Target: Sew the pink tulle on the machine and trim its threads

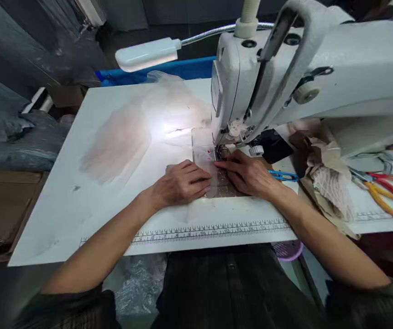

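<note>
My left hand (184, 183) rests on the table left of the presser foot, its fingers bent and together on the edge of a thin sheer fabric (201, 157). From the other side, my right hand (247, 173) pinches the fabric beside the foot, with its fingertips very near the needle area. The white sewing machine (235, 87) stands over this spot, and its presser foot (221, 152) is partly hidden by my fingers. More pale pink sheer fabric (117, 141) spreads over the table to the left. A brown plate (228, 187) shows between my hands.
A white lamp (148, 54) lights the table. Blue thread snips (283, 175) lie by my right wrist. Farther right are scissors with red and yellow handles (388, 192), and crumpled paper with lace (331, 183). A printed ruler (196, 234) runs along the white table's (55, 214) front edge.
</note>
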`<state>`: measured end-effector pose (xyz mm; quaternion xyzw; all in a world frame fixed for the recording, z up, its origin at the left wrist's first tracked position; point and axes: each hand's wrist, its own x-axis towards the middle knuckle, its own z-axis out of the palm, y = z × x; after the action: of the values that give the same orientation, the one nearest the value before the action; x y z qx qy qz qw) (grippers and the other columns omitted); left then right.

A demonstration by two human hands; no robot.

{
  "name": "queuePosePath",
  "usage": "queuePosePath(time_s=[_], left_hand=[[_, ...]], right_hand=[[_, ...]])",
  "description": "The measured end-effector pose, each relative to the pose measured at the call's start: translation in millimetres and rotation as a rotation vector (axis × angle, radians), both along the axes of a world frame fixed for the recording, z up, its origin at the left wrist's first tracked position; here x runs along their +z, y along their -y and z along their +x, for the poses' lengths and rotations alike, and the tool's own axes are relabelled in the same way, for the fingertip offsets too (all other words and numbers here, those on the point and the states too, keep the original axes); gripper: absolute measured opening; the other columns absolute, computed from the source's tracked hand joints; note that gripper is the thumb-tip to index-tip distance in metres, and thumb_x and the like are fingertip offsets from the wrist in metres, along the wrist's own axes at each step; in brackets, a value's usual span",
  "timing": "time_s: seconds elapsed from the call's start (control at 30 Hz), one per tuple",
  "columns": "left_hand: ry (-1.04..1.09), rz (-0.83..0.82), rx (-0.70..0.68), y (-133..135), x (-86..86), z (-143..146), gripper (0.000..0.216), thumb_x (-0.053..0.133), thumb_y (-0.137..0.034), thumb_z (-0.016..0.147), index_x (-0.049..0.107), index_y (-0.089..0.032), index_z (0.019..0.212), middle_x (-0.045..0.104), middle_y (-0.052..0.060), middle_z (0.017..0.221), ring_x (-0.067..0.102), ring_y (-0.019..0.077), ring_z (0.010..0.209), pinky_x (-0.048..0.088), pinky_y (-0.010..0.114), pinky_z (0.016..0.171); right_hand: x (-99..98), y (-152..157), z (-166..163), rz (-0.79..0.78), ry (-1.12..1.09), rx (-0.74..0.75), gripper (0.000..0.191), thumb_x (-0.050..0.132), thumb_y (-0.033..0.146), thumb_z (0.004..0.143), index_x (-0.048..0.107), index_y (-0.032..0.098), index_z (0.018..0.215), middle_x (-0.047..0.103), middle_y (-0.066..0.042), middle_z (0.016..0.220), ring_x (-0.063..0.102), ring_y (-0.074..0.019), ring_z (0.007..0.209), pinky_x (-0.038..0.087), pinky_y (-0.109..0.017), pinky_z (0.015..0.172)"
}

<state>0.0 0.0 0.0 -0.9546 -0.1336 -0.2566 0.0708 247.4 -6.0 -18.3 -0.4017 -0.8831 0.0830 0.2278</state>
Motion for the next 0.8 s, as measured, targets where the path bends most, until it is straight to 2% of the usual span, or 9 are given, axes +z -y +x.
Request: queuePosePath(time_s=[0.17, 0.37, 0.63, 0.8], left_hand=[[-0.008, -0.021, 0.013, 1.6, 0.2, 1.6, 0.007, 0.063, -0.02, 0.089, 0.07, -0.018, 0.087, 0.075, 0.006, 0.099, 0.067, 0.0168, 0.082, 0.053, 0.033, 0.074], [0.011, -0.012, 0.001, 1.1, 0.1, 2.5, 0.006, 0.065, -0.02, 0.088, 0.069, -0.017, 0.085, 0.075, 0.006, 0.094, 0.066, 0.0168, 0.079, 0.053, 0.032, 0.071], [0.034, -0.059, 0.009, 0.6, -3.0, 3.7, 0.011, 0.064, -0.022, 0.089, 0.069, -0.018, 0.08, 0.076, 0.004, 0.093, 0.065, 0.015, 0.075, 0.052, 0.03, 0.067], [0.015, -0.101, 0.02, 1.8, -1.2, 3.6, 0.013, 0.063, -0.025, 0.09, 0.071, -0.019, 0.081, 0.076, 0.004, 0.094, 0.066, 0.0147, 0.075, 0.052, 0.031, 0.067]], right_hand=[[-1.0, 1.8, 0.8, 0.013, 0.037, 0.004, 0.039, 0.047, 0.019, 0.093, 0.069, 0.023, 0.125, 0.061, -0.014, 0.104, 0.06, -0.0245, 0.086, 0.051, -0.036, 0.07], [-2.1, 2.1, -0.2, -0.015, 0.032, -0.003, 0.037, 0.049, 0.019, 0.091, 0.07, 0.022, 0.122, 0.061, -0.013, 0.105, 0.06, -0.0246, 0.087, 0.052, -0.038, 0.073], [7.1, 5.8, 6.8, -0.075, -0.126, 0.003, 0.04, 0.044, 0.014, 0.093, 0.066, 0.016, 0.127, 0.063, -0.012, 0.102, 0.062, -0.0203, 0.086, 0.054, -0.034, 0.079], [9.5, 7.6, 8.9, -0.062, -0.123, 0.02, 0.038, 0.046, 0.013, 0.093, 0.068, 0.017, 0.124, 0.064, -0.012, 0.102, 0.062, -0.02, 0.085, 0.054, -0.034, 0.078]])
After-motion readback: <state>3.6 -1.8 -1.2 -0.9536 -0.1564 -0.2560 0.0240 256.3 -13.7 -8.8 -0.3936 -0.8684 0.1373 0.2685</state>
